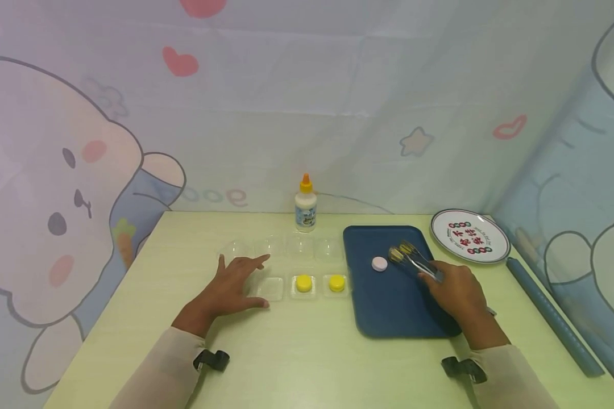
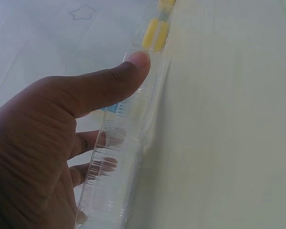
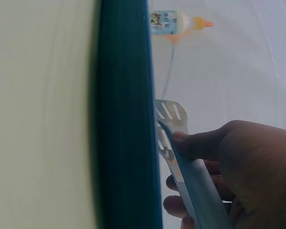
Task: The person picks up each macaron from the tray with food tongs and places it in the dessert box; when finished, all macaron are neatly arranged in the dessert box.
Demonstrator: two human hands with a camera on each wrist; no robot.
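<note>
A clear plastic clamshell box [image 1: 271, 288] lies unfolded on the table, with two yellow macarons [image 1: 304, 283] in its front compartments, the middle and right ones. My left hand [image 1: 233, 287] spans its left end with fingers spread. In the left wrist view the thumb [image 2: 139, 59] lies along the near edge, and the other fingers show through the plastic behind. My right hand [image 1: 457, 288] holds metal serving tongs [image 1: 414, 262] with slotted heads over the blue tray [image 1: 394, 312]. The heads are apart, just right of a pale pink macaron [image 1: 380, 263] on that tray.
A white glue bottle [image 1: 305, 211] with an orange tip stands behind the box. At the back right lies a round plate [image 1: 471, 236] with red characters. A long blue-grey strip [image 1: 552, 315] runs along the right table edge. A printed curtain [image 1: 337, 113] hangs behind.
</note>
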